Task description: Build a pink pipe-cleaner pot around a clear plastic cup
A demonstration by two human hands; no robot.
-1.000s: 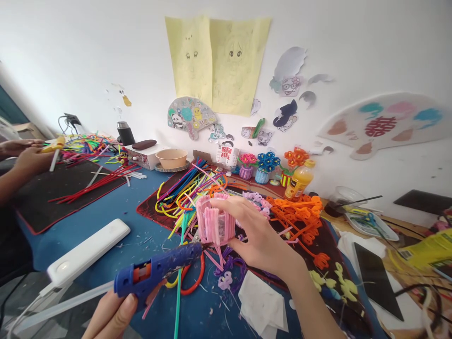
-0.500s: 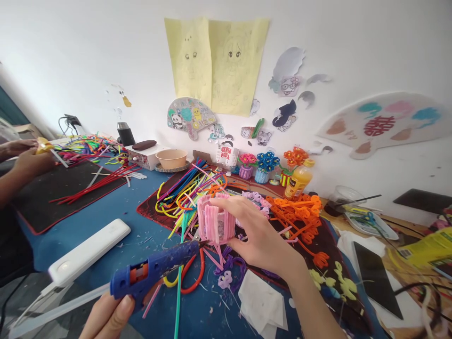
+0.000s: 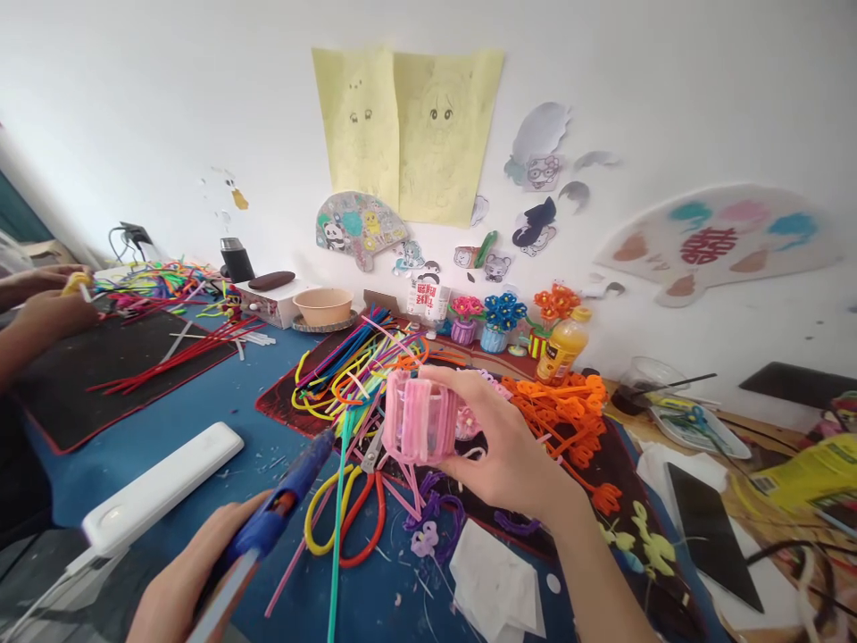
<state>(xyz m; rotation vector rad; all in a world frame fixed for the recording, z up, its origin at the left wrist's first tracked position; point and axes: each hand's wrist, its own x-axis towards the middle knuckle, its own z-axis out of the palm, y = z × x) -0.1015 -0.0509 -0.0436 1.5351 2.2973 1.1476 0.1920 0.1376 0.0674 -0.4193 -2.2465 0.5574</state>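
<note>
My right hand (image 3: 499, 438) is closed round a small clear cup (image 3: 420, 420) whose side is covered with upright strips of pink pipe cleaner; bare see-through gaps show between some strips. In my left hand (image 3: 194, 572) is a blue glue gun (image 3: 278, 505), its glue stick trailing out of the back. The gun's nozzle points up and away, apart from the cup. Scissors (image 3: 378, 518) with red and yellow handles lie just below the cup. Loose pipe cleaners (image 3: 348, 384) in many colours spread behind it.
Orange pipe-cleaner flowers (image 3: 569, 411) lie to the right, near a juice bottle (image 3: 564, 346). White paper (image 3: 495, 580) sits in front. A white power bank-like box (image 3: 164, 487) with a cable is at left. A co-worker's hands (image 3: 57, 299) hold something yellow at far left.
The glue gun has drawn back from the cup, down and to the left, and its nozzle has turned away. The cup has turned slightly in my right hand, which stays on it.
</note>
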